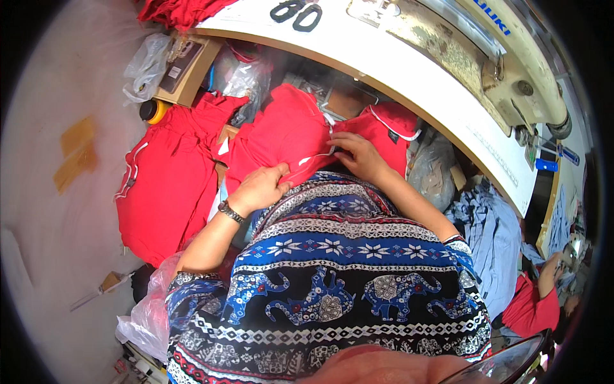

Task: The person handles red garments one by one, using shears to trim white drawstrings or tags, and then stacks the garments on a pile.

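Observation:
A red garment (278, 128) with white cord trim lies across my lap, below the edge of the white table. My left hand (259, 189), with a watch on its wrist, pinches the garment's near edge between thumb and fingers. On the other side, my right hand (359, 155) has its fingers curled at the garment's right edge, by the white cord. What lies under those fingertips is partly hidden. Another red piece (393, 131) with white trim and a dark label is just beyond my right hand. More red cloth (169, 185), with a white drawstring, hangs at the left.
The white tabletop (377, 61) runs along the far side, carrying a sewing machine (511, 83) and a blue-handled screwdriver (566, 153). A cardboard box (195, 73) and plastic bags (148, 67) sit at the far left. Blue-grey cloth (489, 233) is at the right, near another person's red sleeve (529, 307).

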A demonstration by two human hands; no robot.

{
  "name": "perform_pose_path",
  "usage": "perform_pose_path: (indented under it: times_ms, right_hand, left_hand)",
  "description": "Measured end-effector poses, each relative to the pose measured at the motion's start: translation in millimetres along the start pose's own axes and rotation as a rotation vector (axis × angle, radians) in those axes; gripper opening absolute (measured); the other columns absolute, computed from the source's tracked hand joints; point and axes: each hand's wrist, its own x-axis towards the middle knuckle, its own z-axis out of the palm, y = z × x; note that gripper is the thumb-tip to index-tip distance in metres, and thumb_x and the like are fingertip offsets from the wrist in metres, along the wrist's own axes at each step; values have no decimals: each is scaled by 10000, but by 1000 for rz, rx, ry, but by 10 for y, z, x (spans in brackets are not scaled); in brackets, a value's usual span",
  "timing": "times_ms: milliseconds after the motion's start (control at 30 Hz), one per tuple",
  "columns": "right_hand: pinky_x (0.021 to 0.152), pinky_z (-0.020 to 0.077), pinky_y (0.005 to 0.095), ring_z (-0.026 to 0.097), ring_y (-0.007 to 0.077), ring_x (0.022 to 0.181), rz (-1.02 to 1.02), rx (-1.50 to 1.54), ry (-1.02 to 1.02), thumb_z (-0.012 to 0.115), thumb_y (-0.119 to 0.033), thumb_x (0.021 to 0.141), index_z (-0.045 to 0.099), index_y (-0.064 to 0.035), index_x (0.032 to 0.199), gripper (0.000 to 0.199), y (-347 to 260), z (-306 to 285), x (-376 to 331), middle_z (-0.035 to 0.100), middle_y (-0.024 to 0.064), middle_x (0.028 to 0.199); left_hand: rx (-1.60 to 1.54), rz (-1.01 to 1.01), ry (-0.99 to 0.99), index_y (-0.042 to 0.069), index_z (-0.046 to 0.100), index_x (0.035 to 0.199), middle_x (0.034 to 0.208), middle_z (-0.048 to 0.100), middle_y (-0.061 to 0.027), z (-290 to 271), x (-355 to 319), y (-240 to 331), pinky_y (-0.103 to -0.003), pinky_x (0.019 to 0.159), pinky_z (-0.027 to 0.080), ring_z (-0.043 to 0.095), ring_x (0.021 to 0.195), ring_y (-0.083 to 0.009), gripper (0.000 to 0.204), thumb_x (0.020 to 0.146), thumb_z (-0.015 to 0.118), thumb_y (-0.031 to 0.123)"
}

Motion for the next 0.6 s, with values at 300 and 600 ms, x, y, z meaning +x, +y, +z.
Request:
perform_pose_path:
  times_ms: [300,600]
  right_hand:
    - [659,504,310,629,201,729,-22,125,-33,739,-92,772,631,-41,958,221,-106,287,163,638,98,850]
    - [671,498,261,613,110,733,245,448,112,716,-87,804,623,-7,918,168,-414,113,207,635,51,814]
  left_hand:
    - [284,121,386,89,621,884,745,612,-107,-454,-163,463,-461,612,478,615,725,-329,174,768,660,212]
    - [448,411,711,145,671,871,703,506,-6,-386,-251,699,-353,744,385,532,739,-194,184,691,700,121]
